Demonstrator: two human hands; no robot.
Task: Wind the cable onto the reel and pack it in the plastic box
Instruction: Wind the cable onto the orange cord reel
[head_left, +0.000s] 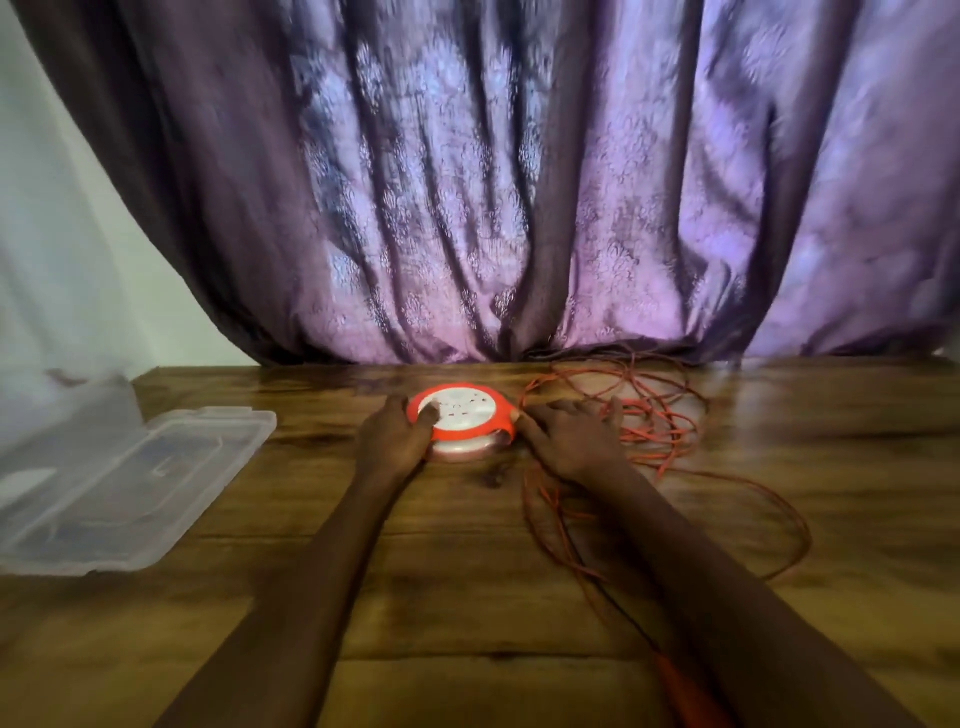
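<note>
The round orange-and-white reel (464, 429) sits mid-table, far side. The left hand (396, 436) grips its left edge, thumb curled on top. The right hand (574, 437) rests just right of it, fingers spread flat over the loose orange cable (670, 441). The clear plastic box (111, 486) lies open, well left.
</note>
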